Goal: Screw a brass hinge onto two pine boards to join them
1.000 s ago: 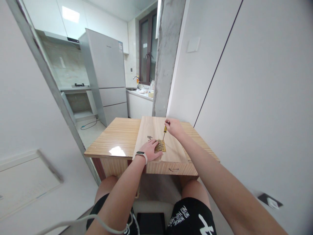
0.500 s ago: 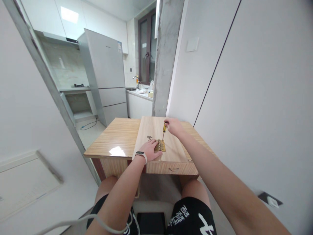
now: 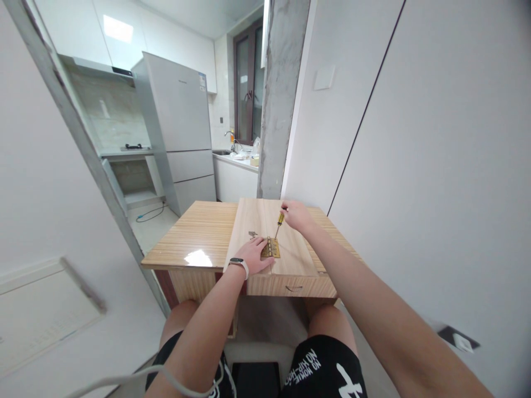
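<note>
A brass hinge (image 3: 272, 247) lies flat across the seam between two pale wooden boards (image 3: 292, 257). My left hand (image 3: 254, 255), with a band on its wrist, rests on the boards with fingers spread, pressing over the left leaf of the hinge and hiding part of it. In my right hand (image 3: 296, 215) is a screwdriver (image 3: 280, 219) with a yellow handle, gripped at its top end. Its shaft slants down and its tip meets the upper part of the hinge's right leaf. Any screw at the tip is too small to make out. Dark marks (image 3: 253, 235) show on the left board.
Under the boards stands a striped wooden desk (image 3: 191, 232) with a drawer (image 3: 292, 286) at its front. My knees are beneath it. White walls rise on both sides, and a fridge (image 3: 186, 105) stands beyond the desk. A pale cable (image 3: 166, 369) hangs at the lower left.
My right hand has shifted slightly to the right, and the screwdriver leans a little more. My left hand stays on the hinge.
</note>
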`<state>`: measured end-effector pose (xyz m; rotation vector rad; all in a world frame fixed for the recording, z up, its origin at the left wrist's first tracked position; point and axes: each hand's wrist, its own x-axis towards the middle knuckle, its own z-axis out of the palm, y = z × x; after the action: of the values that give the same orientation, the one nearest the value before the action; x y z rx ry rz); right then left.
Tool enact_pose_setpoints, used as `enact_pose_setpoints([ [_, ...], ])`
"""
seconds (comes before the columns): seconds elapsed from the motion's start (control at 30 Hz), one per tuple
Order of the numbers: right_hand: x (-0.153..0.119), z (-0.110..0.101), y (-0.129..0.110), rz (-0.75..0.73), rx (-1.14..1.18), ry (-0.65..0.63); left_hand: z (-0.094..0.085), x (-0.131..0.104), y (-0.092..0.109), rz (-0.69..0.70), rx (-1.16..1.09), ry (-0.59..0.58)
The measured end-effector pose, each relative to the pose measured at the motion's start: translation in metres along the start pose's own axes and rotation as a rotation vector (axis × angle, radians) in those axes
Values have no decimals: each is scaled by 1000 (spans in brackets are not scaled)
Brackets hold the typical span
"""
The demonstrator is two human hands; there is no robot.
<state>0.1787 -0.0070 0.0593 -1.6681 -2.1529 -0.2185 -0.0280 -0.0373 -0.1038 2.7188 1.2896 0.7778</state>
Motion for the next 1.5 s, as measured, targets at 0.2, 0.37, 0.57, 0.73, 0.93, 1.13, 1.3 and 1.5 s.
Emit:
enact_pose_setpoints([
  [0.2, -4, 8, 5, -29, 86, 61, 0, 0, 1, -3, -8, -2],
  [0.37, -4, 6, 4, -37, 102, 26, -1, 0, 2, -3, -16, -12],
  [0.57, -4, 2, 0, -12, 76, 3, -2, 0, 2, 8, -13, -8],
  [0.73, -3, 3, -3, 1, 52, -6, -2, 1, 2, 5, -11, -11],
  [0.93, -3, 1, -4, 39, -13, -21, -3, 1, 3, -13, -10, -21],
  [1.13, -4, 1, -6, 63, -12, 1, -5, 1, 4, -16, -23, -32],
  [1.3, -6, 8, -1, -14, 55, 36, -5, 1, 4, -22, -23, -31],
  [1.5, -6, 13, 3, -45, 124, 33, -4, 1, 2, -16, -23, -28],
])
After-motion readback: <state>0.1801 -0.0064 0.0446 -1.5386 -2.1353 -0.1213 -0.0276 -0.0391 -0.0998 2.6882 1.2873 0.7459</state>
